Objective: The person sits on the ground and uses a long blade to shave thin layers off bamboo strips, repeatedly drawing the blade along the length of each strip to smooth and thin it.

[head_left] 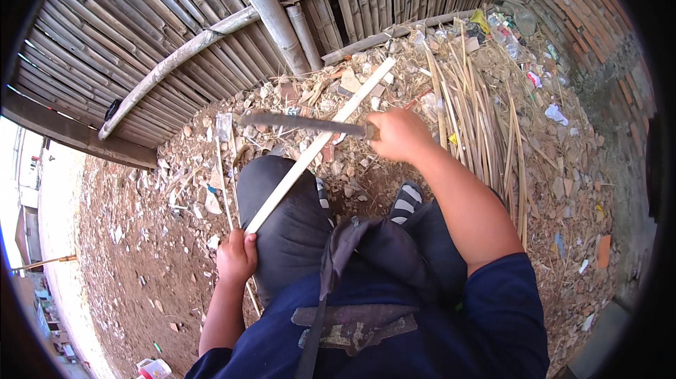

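My left hand (236, 256) is closed around the lower end of a long pale bamboo strip (292, 176), beside my left knee. The strip slants up and to the right, passing over the knee, and its far end hangs above the rubble. In my right hand (398, 134) is the handle of a machete (296, 122) with a dark, worn blade. The blade points left and crosses in front of the strip's upper part. Whether the two touch, I cannot tell.
A bundle of thin split strips (479, 115) lies right of my feet. Rubble and litter (556, 115) cover the ground. A bamboo slat wall (380, 9) stands ahead, and a brick wall (591, 9) on the right. Thin sticks (224, 175) lie left of my knee.
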Tool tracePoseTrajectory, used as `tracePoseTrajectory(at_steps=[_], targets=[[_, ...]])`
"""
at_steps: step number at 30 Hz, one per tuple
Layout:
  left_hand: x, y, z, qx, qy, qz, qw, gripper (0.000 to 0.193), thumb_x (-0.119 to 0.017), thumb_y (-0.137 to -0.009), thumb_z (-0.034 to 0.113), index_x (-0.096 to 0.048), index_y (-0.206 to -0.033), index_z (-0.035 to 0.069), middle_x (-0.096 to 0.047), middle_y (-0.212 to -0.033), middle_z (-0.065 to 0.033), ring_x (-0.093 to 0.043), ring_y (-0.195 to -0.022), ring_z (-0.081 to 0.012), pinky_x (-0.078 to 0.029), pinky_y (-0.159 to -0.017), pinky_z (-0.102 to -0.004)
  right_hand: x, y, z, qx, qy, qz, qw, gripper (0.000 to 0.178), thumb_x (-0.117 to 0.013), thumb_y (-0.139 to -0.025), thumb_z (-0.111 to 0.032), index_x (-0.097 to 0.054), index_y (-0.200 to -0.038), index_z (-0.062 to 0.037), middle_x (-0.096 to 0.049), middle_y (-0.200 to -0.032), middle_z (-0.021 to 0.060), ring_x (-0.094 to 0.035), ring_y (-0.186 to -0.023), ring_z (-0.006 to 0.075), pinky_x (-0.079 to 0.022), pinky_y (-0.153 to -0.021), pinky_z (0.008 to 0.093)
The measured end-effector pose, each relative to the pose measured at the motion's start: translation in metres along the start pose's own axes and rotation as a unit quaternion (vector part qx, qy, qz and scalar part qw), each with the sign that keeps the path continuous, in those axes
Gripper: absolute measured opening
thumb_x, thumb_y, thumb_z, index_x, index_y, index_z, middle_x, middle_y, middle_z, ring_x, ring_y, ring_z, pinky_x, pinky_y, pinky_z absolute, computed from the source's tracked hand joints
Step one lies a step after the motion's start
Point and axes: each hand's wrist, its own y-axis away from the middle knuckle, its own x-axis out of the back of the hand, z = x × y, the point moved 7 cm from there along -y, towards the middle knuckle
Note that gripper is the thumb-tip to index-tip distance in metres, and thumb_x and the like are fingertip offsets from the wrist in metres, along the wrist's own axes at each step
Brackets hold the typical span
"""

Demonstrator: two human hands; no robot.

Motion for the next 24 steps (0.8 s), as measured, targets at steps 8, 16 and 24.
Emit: tracePoseTrajectory(at_steps=[8, 16, 24], targets=[[0.003, -0.005, 0.004, 0.007, -0.017, -0.011, 1.000, 0.027, -0.059, -0.101, 0.028, -0.055, -0.087, 0.006, -0.063, -0.069, -0.0200, -0.063, -0.061, -0.0451, -0.049, -0.054, -0.0542, -0.004, 0.003, -0.012, 0.056, 0.017, 0.067, 0.996, 0.022, -0.067, -0.085, -0.022, -0.069, -0.102, -0.0082, -0.072, -0.093, 0.0173, -0.071, -0.088, 0.0352, -0.057, -0.082, 0.0468], [0.005, -0.012, 0.001, -0.004, -0.044, -0.037, 0.998, 0.031, -0.060, -0.101, 0.031, -0.052, -0.085, 0.005, -0.061, -0.066, -0.0225, -0.063, -0.061, -0.0462, -0.050, -0.054, -0.0543, 0.015, -0.022, 0.073, -0.067, -0.032, 0.114, 0.991, 0.032, -0.064, -0.089, -0.016, -0.068, -0.120, -0.0075, -0.072, -0.093, 0.0125, -0.070, -0.083, 0.0255, -0.058, -0.078, 0.0430], [-0.002, -0.001, -0.005, 0.001, -0.040, -0.020, 0.999, 0.032, -0.058, -0.101, 0.035, -0.053, -0.088, 0.006, -0.063, -0.067, -0.0206, -0.063, -0.060, -0.0447, -0.050, -0.055, -0.0547, -0.002, 0.002, -0.002, 0.078, 0.071, 0.026, 0.994, 0.021, -0.066, -0.088, -0.019, -0.068, -0.105, -0.0071, -0.072, -0.093, 0.0138, -0.072, -0.085, 0.0285, -0.058, -0.076, 0.0431]])
